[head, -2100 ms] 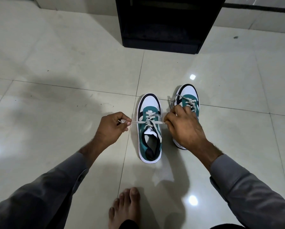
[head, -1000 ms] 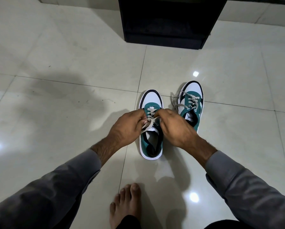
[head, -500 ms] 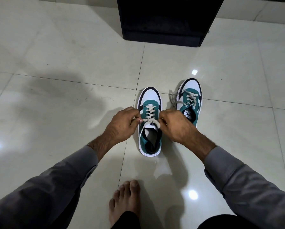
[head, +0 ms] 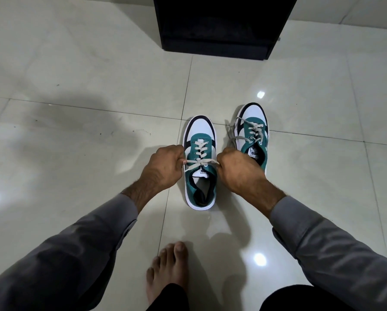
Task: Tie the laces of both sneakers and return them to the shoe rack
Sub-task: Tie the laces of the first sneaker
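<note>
Sneaker laces (head: 200, 163) pulled taut sideways over my near sneaker (head: 200, 162), left hand (head: 163, 168) and right hand (head: 238, 170) each pinching an end, other sneaker (head: 253, 133) untied beside it.

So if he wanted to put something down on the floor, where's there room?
Bare tile lies left of the left hand, right of the right sneaker, and between the sneakers and the black rack. It's crowded around the left sneaker, right hand and bare foot.

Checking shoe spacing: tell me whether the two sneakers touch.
Apart. The head view shows bare floor tile between the left sneaker and right sneaker.
</note>
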